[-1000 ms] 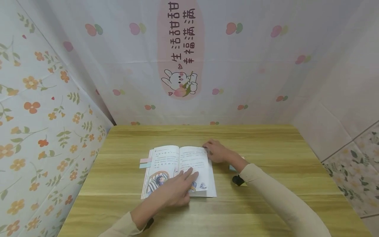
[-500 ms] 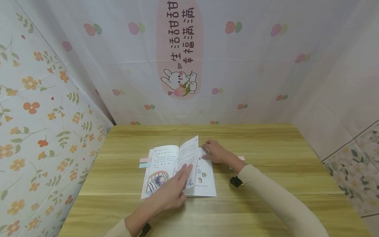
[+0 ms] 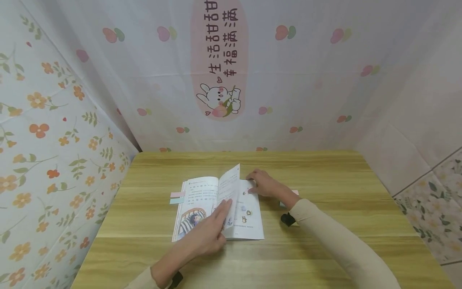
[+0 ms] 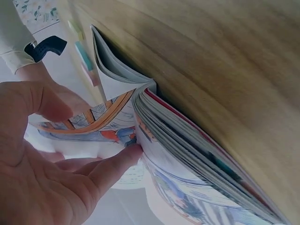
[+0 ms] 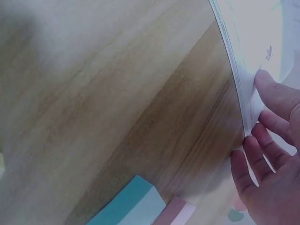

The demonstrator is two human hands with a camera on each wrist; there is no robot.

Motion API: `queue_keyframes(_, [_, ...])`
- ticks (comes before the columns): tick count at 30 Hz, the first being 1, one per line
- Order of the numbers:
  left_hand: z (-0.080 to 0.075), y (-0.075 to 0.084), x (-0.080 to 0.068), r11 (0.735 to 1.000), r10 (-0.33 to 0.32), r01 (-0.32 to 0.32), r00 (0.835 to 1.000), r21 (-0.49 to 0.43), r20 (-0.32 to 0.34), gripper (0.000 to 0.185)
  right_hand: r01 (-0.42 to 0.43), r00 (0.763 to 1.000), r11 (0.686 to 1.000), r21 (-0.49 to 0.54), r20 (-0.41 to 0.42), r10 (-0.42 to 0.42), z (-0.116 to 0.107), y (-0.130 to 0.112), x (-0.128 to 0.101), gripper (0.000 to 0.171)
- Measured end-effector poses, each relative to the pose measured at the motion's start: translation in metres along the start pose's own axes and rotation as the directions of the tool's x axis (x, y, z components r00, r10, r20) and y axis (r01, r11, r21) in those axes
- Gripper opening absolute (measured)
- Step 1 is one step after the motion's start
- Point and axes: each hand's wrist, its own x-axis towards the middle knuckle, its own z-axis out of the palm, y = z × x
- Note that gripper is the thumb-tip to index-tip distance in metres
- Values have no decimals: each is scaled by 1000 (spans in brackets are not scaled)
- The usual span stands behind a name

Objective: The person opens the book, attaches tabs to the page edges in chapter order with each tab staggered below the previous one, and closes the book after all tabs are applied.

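1. Book point(image 3: 216, 208) lies open near the middle of the table point(image 3: 325, 249), spine running from 12 to 6 o'clock.
2. One page point(image 3: 231, 188) stands lifted above the spine, tilted toward 1 o'clock.
3. Left hand point(image 3: 209, 233) comes in from 7 o'clock, its fingers straight and lying on the book at the foot of the lifted page; in the left wrist view a fingertip point(image 4: 126, 154) touches the page edges.
4. Right hand point(image 3: 263, 185) sits at the book's 2 o'clock corner, thumb and fingers point(image 5: 272, 93) pinching the edges of the right-hand pages.
5. Coloured tabs point(image 3: 177, 197) stick out from the book's 9 o'clock edge.
6. Sticky notes point(image 5: 140, 204), teal and pink, lie on the table at 3 o'clock from the book, just beside the right wrist.
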Motion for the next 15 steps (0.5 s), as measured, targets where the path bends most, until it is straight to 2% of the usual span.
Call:
queue_keyframes(7, [-7,-6,-10,987,-90,76,991,-142,-99,91,9,1000,1000,26,20,-9,-5,0,-3,47])
queue_keyframes(12, [-15,-19,-20,982,-163,131,955,-139,-249,77,-10,1000,1000,25,24,9,-1,2,-3,47])
queue_keyframes(15, [-20,-30,-27,977,-209,184,931,-112,-299,73,-11,1000,1000,12,21,11,0,1,-4,48])
